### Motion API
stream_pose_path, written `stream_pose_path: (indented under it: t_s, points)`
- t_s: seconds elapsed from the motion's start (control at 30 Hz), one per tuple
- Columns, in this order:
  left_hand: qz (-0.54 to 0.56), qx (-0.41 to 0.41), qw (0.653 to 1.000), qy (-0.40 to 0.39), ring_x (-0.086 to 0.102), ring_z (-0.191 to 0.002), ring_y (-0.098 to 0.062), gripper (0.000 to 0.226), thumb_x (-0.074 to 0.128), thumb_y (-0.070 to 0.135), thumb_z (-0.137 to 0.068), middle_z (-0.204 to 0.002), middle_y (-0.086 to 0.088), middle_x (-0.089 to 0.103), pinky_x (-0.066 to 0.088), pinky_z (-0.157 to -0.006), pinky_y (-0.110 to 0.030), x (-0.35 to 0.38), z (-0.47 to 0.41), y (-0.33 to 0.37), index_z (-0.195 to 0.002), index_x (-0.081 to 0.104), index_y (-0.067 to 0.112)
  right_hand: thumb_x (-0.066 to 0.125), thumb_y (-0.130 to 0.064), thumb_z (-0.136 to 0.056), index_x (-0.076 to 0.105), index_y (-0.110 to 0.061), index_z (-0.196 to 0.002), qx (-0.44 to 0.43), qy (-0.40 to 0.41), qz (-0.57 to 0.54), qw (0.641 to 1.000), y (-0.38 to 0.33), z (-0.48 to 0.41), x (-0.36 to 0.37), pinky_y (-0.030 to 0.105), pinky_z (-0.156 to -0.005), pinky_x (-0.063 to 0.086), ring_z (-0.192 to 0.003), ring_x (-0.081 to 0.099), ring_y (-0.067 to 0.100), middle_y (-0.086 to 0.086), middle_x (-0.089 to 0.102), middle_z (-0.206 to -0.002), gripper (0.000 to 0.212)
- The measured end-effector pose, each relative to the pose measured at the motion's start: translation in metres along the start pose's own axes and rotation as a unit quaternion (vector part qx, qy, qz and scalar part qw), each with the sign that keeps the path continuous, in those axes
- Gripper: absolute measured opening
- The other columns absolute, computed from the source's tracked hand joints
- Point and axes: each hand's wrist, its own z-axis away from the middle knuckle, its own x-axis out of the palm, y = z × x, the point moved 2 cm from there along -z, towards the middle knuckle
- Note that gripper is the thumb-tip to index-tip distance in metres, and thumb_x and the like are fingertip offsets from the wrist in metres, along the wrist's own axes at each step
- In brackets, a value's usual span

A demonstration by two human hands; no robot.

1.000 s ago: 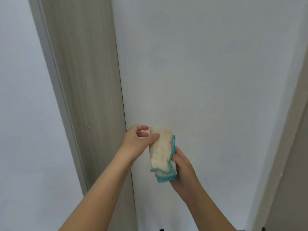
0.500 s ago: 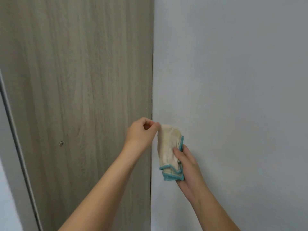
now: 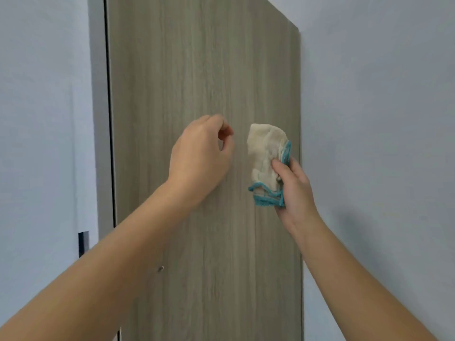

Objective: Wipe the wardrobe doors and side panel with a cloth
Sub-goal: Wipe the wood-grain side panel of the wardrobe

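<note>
Our right hand [image 3: 295, 190] grips the folded cloth [image 3: 267, 163], our left hand [image 3: 199, 158] curls empty; we should press the cloth flat on the side panel [image 3: 197, 57], overlapping strokes.

Cream terry cloth with teal stitched edging [image 3: 264, 156]: folded into a thick wad, roughly upright, with the teal border down its right side and along the bottom. It's pinched in my right hand [image 3: 295, 190], thumb across the lower front, top half sticking up free. It sits in front of the tall grey-brown wood-grain wardrobe panel [image 3: 197, 70], close to the panel's right edge. Can't tell if the cloth touches the panel. Panel is vertical, flat and matte, grain running top to bottom.
</note>
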Motion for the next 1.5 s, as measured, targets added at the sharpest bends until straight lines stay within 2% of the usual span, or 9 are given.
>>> stream_pose_path:
  t_s: [0.27, 0.4, 0.57, 0.73, 0.9, 1.1, 1.3, 1.4, 1.5]
  points:
    - [-0.19, 0.141, 0.962, 0.133, 0.053, -0.101, -0.023, 0.018, 0.054, 0.016, -0.09, -0.101, -0.003, 0.06, 0.039, -0.081, -0.031, -0.074, -0.078, -0.008, -0.101, 0.067, 0.012, 0.055, -0.015, -0.095, 0.064, -0.029, -0.097, -0.1, -0.059, 0.022, 0.993, -0.04, -0.05, 0.106, 0.034, -0.08, 0.057, -0.091, 0.069, 0.013, -0.003, 0.072, -0.098, 0.017]
    - [-0.244, 0.149, 0.939, 0.189, 0.05, -0.105, -0.023, 0.018, 0.053, 0.013, -0.089, -0.105, -0.003, 0.057, 0.026, -0.083, -0.026, -0.105, -0.118, -0.01, -0.1, 0.068, 0.012, 0.054, -0.015, -0.094, 0.062, -0.032, -0.09, -0.147, -0.076, 0.018, 0.986, -0.071, -0.068, 0.154, 0.038, -0.086, 0.056, -0.092, 0.068, 0.014, -0.005, 0.069, -0.097, 0.019]
    - [-0.29, 0.124, 0.927, 0.201, 0.045, -0.117, -0.022, 0.027, 0.05, 0.013, -0.088, -0.122, -0.002, 0.051, 0.03, -0.091, -0.03, -0.13, -0.155, -0.022, -0.111, 0.063, 0.015, 0.054, -0.017, -0.092, 0.061, -0.031, -0.092, -0.208, -0.059, 0.037, 0.976, -0.105, -0.095, 0.193, 0.037, -0.083, 0.058, -0.092, 0.067, 0.016, -0.001, 0.069, -0.099, 0.015]
    - [-0.294, 0.049, 0.937, 0.18, 0.023, -0.141, -0.025, 0.046, 0.045, 0.017, -0.094, -0.153, -0.006, 0.025, 0.026, -0.108, -0.041, -0.146, -0.18, -0.045, -0.14, 0.042, 0.016, 0.055, -0.021, -0.089, 0.063, -0.02, -0.113, -0.265, -0.035, 0.071, 0.961, -0.118, -0.121, 0.234, 0.029, -0.074, 0.052, -0.085, 0.063, 0.011, -0.005, 0.066, -0.095, 0.026]
    - [-0.184, -0.041, 0.973, 0.135, 0.007, -0.147, -0.026, 0.055, 0.029, 0.023, -0.102, -0.161, -0.01, 0.004, 0.017, -0.115, -0.043, -0.142, -0.196, -0.063, -0.152, 0.01, 0.01, 0.052, -0.021, -0.091, 0.061, -0.02, -0.113, -0.339, -0.032, 0.127, 0.932, -0.135, -0.136, 0.266, 0.02, -0.06, 0.04, -0.077, 0.057, 0.007, -0.01, 0.06, -0.088, 0.024]
    - [-0.129, -0.022, 0.983, 0.127, 0.014, -0.147, -0.022, 0.049, 0.023, 0.022, -0.104, -0.155, -0.006, 0.027, 0.019, -0.116, -0.044, -0.134, -0.205, -0.074, -0.15, 0.017, 0.006, 0.05, -0.023, -0.092, 0.057, -0.018, -0.122, -0.399, 0.004, 0.143, 0.906, -0.155, -0.158, 0.284, 0.012, -0.055, 0.036, -0.08, 0.053, 0.009, 0.006, 0.057, -0.115, 0.032]
    - [-0.138, -0.008, 0.982, 0.129, 0.012, -0.147, -0.023, 0.052, 0.023, 0.02, -0.103, -0.157, -0.005, 0.024, 0.019, -0.117, -0.046, -0.133, -0.207, -0.076, -0.153, 0.009, 0.011, 0.044, -0.015, -0.096, 0.04, -0.03, -0.144, -0.496, -0.031, 0.258, 0.828, -0.178, -0.142, 0.318, 0.0, -0.064, 0.031, -0.081, 0.042, -0.002, -0.005, 0.035, -0.116, 0.05]
    - [-0.164, -0.001, 0.978, 0.127, 0.019, -0.145, -0.027, 0.054, 0.025, 0.017, -0.101, -0.153, -0.007, 0.03, 0.027, -0.112, -0.051, -0.133, -0.209, -0.077, -0.153, 0.009, 0.014, 0.038, -0.017, -0.097, 0.043, -0.029, -0.143, -0.51, -0.044, 0.352, 0.784, -0.171, -0.138, 0.341, 0.018, -0.081, 0.039, -0.098, 0.051, 0.013, -0.001, 0.041, -0.128, 0.048]
    - [-0.175, 0.0, 0.976, 0.13, 0.024, -0.143, -0.027, 0.054, 0.026, 0.015, -0.1, -0.151, -0.006, 0.034, 0.03, -0.109, -0.052, -0.133, -0.21, -0.075, -0.152, 0.012, 0.016, 0.039, -0.03, -0.099, 0.049, -0.021, -0.136, -0.518, -0.002, 0.407, 0.753, -0.164, -0.142, 0.349, 0.032, -0.079, 0.041, -0.107, 0.052, 0.024, -0.001, 0.043, -0.133, 0.039]
